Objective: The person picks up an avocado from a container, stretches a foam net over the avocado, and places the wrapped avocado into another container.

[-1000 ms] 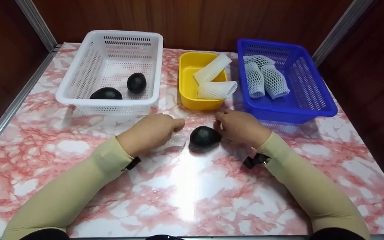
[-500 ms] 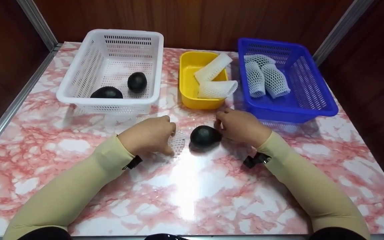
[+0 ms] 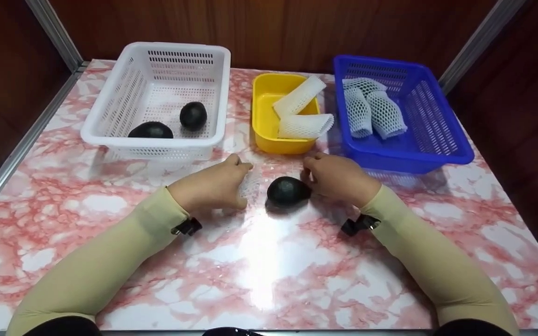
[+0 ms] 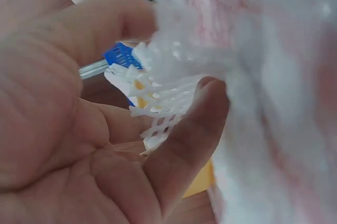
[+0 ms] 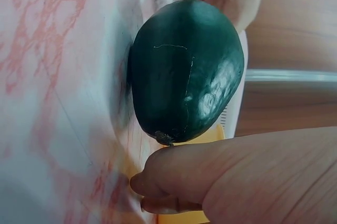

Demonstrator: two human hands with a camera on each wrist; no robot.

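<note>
Near the middle of the table lies a dark green avocado [image 3: 287,191], its narrow stem end toward my right hand [image 3: 339,177]. In the right wrist view, loosely curled fingers [image 5: 174,174] rest right at that stem end, not wrapped round the fruit. To the left, my left hand [image 3: 210,184] holds a white foam net sleeve [image 4: 171,84] between its thumb and fingers, which are spread apart. From the head, the sleeve is faint against the table, its mouth facing the avocado.
A white basket [image 3: 154,141] with two avocados [image 3: 193,115] stands at the back left. Behind the hands is a yellow bin [image 3: 264,126] holding foam net sleeves [image 3: 305,126]. A blue basket [image 3: 409,156] at the back right contains several net-covered pieces [image 3: 385,114].
My left hand's fingers have shifted and spread around the foam net sleeve beside the avocado. The right hand and the avocado have stayed in place.
</note>
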